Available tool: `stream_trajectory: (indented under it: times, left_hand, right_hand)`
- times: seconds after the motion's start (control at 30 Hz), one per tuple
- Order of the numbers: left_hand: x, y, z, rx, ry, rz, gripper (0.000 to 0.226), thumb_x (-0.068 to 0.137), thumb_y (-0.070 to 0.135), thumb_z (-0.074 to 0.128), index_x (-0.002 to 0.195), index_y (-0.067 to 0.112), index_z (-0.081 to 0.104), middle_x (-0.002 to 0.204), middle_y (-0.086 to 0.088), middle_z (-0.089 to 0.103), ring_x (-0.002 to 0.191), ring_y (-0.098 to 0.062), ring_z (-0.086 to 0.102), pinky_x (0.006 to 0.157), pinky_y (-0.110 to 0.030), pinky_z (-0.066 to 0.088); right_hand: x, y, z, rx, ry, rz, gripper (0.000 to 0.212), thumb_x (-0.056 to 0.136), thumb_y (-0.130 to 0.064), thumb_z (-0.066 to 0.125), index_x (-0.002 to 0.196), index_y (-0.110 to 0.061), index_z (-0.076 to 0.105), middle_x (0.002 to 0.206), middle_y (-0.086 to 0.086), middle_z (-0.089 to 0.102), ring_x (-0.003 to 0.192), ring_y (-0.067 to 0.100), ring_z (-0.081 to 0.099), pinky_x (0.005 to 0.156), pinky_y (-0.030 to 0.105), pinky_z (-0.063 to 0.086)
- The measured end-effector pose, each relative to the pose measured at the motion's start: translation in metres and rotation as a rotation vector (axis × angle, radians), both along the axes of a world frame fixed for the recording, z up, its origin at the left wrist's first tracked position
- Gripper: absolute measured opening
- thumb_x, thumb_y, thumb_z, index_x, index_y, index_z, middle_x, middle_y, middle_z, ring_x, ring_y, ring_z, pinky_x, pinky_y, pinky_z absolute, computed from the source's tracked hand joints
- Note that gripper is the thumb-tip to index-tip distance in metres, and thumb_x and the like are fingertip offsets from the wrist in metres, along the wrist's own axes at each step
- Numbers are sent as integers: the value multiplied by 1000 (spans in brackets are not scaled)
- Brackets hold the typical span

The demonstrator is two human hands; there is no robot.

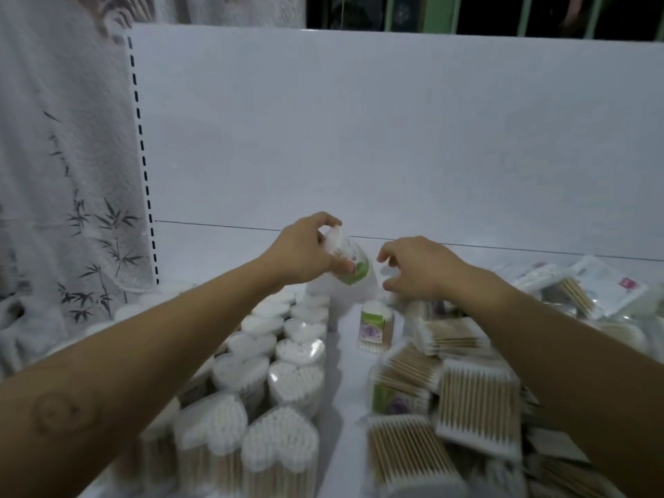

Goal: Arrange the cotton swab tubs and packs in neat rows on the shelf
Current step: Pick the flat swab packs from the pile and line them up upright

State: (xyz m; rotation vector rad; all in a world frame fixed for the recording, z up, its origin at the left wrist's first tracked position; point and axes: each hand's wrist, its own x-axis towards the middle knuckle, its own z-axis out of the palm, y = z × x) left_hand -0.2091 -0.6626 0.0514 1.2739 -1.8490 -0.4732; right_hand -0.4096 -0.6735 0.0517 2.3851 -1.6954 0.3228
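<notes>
Left hand grips green-labelled swab tub, tilted, above shelf, far centre. Right hand just beside it, fingers loosely curled, empty. Tub likely light, rigid and slick; hold by its sides.

A left hand is gripping a tilted, green-labelled tub above a white shelf. Just beside it, the right hand is hovering, fingers loosely curled, holding nothing. Heart tubs are standing in rows under the left forearm. Packs are lying jumbled under the right forearm.
</notes>
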Motion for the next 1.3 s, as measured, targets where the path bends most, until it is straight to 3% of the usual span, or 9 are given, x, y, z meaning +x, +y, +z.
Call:
stream_trajectory:
  times: [0.1,0.27,0.4,0.47,0.6,0.83,0.97,1.1,1.3]
  left_hand:
    - [4,-4,-6,-62,-230,28,72,71,27,85,133,28,50,101,6,59,86,-13,55,66,-18,39]
    - [3,-14,-13,-202,-522,36,77,74,32,82,142,30,44,123,0,58,117,-19,45,90,-29,41]
    - [-2,-27,-16,-228,-648,6,74,76,29,79,141,29,44,126,-1,58,120,-21,44,91,-31,42]
    - [-6,-34,-19,-204,-705,-11,72,75,30,79,139,28,46,124,-2,58,117,-22,48,88,-31,43]
    - [-15,-43,-26,-169,-810,-69,71,73,31,81,135,28,46,118,-2,57,112,-21,50,87,-31,44]
    - [-42,-53,-33,-124,-1031,-115,70,75,27,80,135,29,46,124,0,56,116,-23,51,88,-34,46]
    - [-50,-58,-44,-77,-1135,-104,72,78,26,77,140,26,42,131,-4,52,119,-25,50,90,-37,46]
    - [-51,-59,-45,-30,-1093,-86,82,76,39,78,144,25,33,135,-4,48,120,-27,50,91,-38,45]
    - [-57,-60,-54,-65,-1105,-90,49,82,37,70,126,22,53,119,-3,59,109,-25,54,81,-35,45]
  right_hand:
    - [11,1,-10,64,214,48,47,88,-41,65,131,-26,53,127,-2,58,114,19,52,90,31,38]
    - [24,-14,-32,60,435,39,58,89,-52,57,141,-30,43,132,1,54,122,21,47,99,38,29]
    - [25,-27,-42,140,504,12,64,87,-52,60,145,-38,37,136,2,53,124,23,45,103,41,27]
    - [27,-28,-42,180,519,9,54,89,-48,60,140,-38,45,132,-1,55,123,23,46,103,41,27]
    - [24,-27,-39,152,602,28,17,87,-29,65,101,-26,57,93,-5,53,99,18,50,90,37,32]
    - [16,-19,-32,254,502,-11,47,82,-39,74,123,-22,59,104,0,56,86,18,54,71,28,42]
    - [13,-17,-31,267,456,25,40,87,-36,68,126,-28,60,109,-1,56,96,19,54,82,30,47]
    - [10,-16,-33,242,474,65,39,86,-40,68,123,-30,61,107,-1,54,94,18,51,78,30,42]
    - [7,-20,-45,175,479,68,45,83,-45,68,123,-28,57,117,-1,59,109,20,53,86,35,36]
